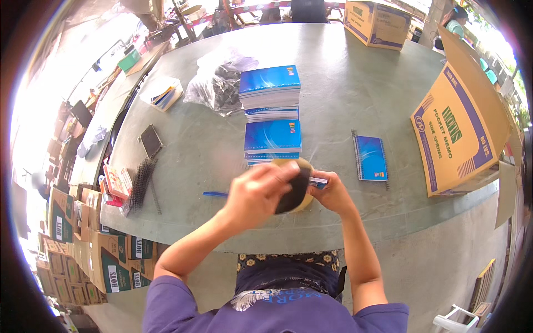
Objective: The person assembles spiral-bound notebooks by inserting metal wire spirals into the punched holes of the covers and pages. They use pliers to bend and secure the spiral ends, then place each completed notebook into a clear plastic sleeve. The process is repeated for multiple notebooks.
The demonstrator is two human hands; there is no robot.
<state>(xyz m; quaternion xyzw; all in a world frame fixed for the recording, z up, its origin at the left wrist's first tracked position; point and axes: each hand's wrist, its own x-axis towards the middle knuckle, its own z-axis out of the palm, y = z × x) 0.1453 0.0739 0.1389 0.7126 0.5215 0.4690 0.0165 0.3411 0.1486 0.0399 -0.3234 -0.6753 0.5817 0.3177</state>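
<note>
Near the table's front edge, my right hand (332, 192) is closed on a small notebook (318, 181), whose blue cover and white page edges show. My left hand (256, 195) is beside a dark, rounded thing with a tan rim (294, 190), of a kind I cannot make out; the fingers are blurred, and whether they grip it is unclear. Just beyond my hands stands a stack of blue notebooks (272, 135), with a taller stack (270, 79) behind it. To the right lies a single spiral-bound blue notebook (371, 159). A blue pen (215, 194) lies left of my left hand.
An open carton (458, 130) stands at the table's right edge, another carton (377, 25) at the back. On the left are a plastic bag (219, 83), a white container (165, 93), a phone (151, 141) and black spiral coils (142, 186). Cartons (114, 263) are stacked below left.
</note>
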